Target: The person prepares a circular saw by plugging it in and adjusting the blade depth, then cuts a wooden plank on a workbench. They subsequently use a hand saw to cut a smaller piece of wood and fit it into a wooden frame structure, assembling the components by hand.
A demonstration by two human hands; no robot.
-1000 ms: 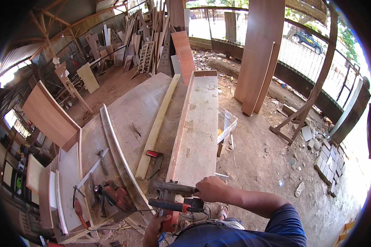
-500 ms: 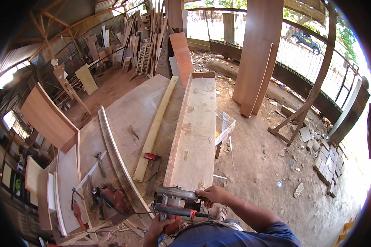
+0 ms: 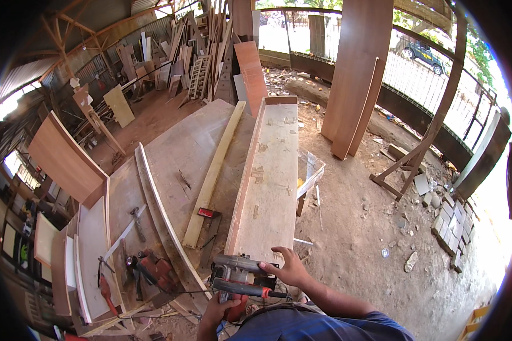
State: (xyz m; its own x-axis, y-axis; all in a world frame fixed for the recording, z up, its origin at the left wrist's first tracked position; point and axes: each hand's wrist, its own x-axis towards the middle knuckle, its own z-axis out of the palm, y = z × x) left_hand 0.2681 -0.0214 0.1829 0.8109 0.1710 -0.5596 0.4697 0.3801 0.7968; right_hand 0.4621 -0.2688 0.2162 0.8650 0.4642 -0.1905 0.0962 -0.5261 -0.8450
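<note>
The grey-and-red power tool point(image 3: 237, 263) is at the near end of the long wooden panel point(image 3: 274, 187), its underside hidden. The left hand point(image 3: 215, 310) closes around its rear, fingers partly covered; the right hand point(image 3: 293, 270) is spread, thumb at the tool's side.

Right hand point(image 3: 290, 270) uncurled since earlier; fingers point(image 3: 283, 250) now spread forward, seemingly off power tool point(image 3: 239, 262), thumb aside.

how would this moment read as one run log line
left hand: gripping power tool | right hand: open, thumb at tool's edge | tool: at near end of long wooden panel
</note>
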